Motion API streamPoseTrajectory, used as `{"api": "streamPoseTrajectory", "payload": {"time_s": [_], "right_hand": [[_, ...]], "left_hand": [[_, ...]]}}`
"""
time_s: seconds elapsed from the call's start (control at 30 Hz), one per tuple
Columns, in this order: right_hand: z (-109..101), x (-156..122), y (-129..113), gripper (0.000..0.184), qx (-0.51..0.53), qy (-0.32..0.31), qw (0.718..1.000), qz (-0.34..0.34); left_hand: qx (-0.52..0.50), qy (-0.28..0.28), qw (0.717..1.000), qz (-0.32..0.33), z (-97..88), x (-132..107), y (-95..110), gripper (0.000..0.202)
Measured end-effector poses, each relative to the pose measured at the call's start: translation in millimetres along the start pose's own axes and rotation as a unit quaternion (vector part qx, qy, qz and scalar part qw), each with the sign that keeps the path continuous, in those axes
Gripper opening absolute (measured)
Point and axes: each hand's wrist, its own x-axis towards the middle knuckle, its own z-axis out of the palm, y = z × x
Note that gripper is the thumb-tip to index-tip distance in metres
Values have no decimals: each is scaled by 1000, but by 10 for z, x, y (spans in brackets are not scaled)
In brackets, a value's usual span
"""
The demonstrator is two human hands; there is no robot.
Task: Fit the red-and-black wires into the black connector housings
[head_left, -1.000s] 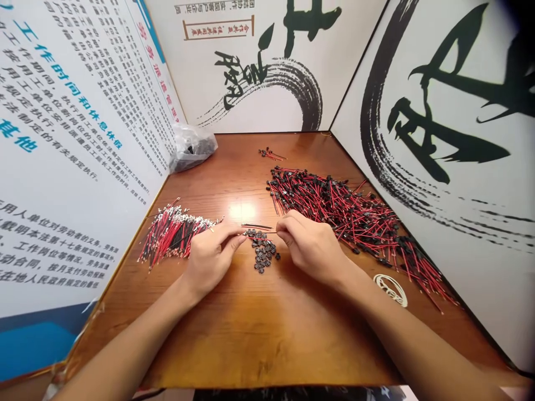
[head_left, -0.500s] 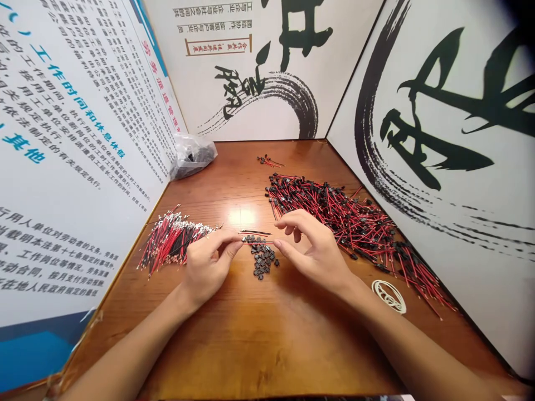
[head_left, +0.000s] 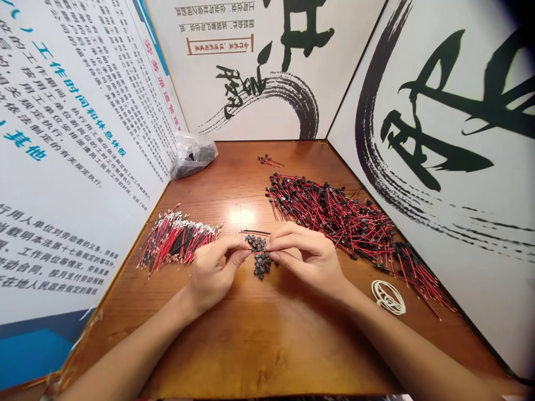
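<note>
My left hand and my right hand meet at the fingertips above a small pile of black plastic connectors. The left fingers pinch a thin red-and-black wire. My right fingertips seem to hold a small black connector at that wire's end, partly hidden by the fingers. A loose wire pair lies just beyond the hands. To the left is a bundle of red and black wires with bright metal terminals. To the right spreads a large heap of wires fitted with black connectors.
The hands work over a varnished wooden table, walled on three sides by panels of printed text and ink calligraphy. A small tuft of wires, a plastic bag of dark parts and a white coiled cord lie about.
My right hand has moved left and closed its spread fingers, and both hands now pinch together above the connector pile. The view has barely shifted.
</note>
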Motion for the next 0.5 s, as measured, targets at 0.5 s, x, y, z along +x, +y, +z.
{"api": "streamPoseTrajectory", "payload": {"time_s": [0.5], "right_hand": [[138,-68,-74,18,-67,-52,992,-90]], "left_hand": [[35,-85,994,58,86,-91,9,10]]}}
